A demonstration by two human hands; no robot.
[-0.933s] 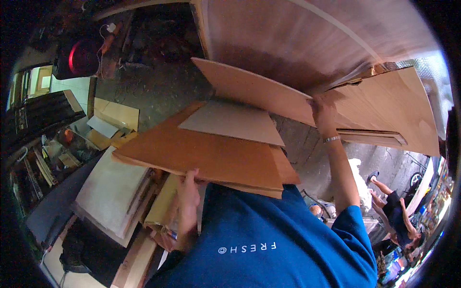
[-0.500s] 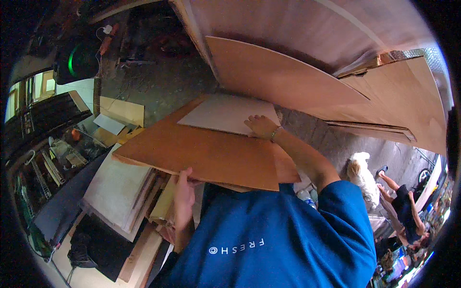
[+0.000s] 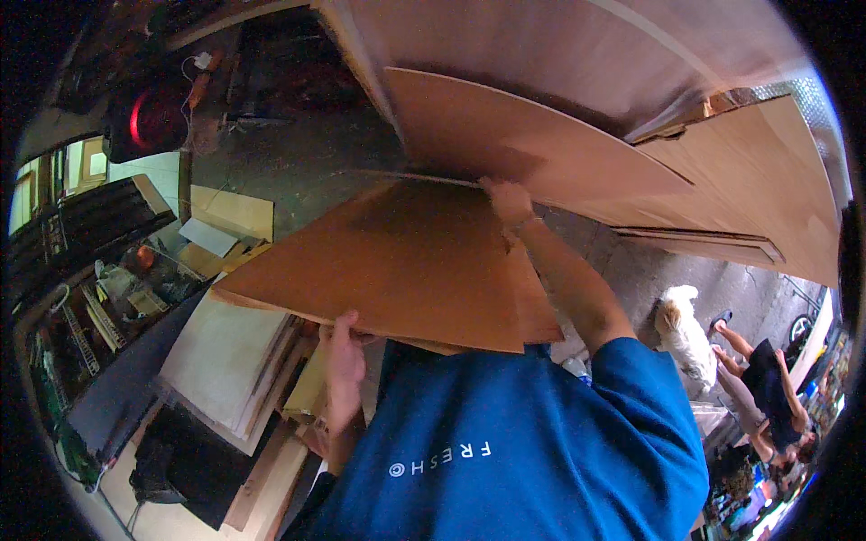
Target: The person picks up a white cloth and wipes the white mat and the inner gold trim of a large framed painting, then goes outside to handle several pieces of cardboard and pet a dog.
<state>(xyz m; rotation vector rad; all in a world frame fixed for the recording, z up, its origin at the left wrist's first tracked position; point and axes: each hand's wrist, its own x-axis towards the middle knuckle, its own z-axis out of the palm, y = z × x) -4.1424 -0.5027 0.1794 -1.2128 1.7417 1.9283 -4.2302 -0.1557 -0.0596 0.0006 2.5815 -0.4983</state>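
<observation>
The left hand (image 3: 344, 353) is gripping the near edge of a brown board (image 3: 397, 261), fingers curled under it. The board is lying tilted between both hands, above pale panels (image 3: 225, 361) stacked left of the left hand. The right hand (image 3: 508, 200) is pressing open-palmed on the board's far edge, beneath a larger leaning sheet (image 3: 523, 135).
</observation>
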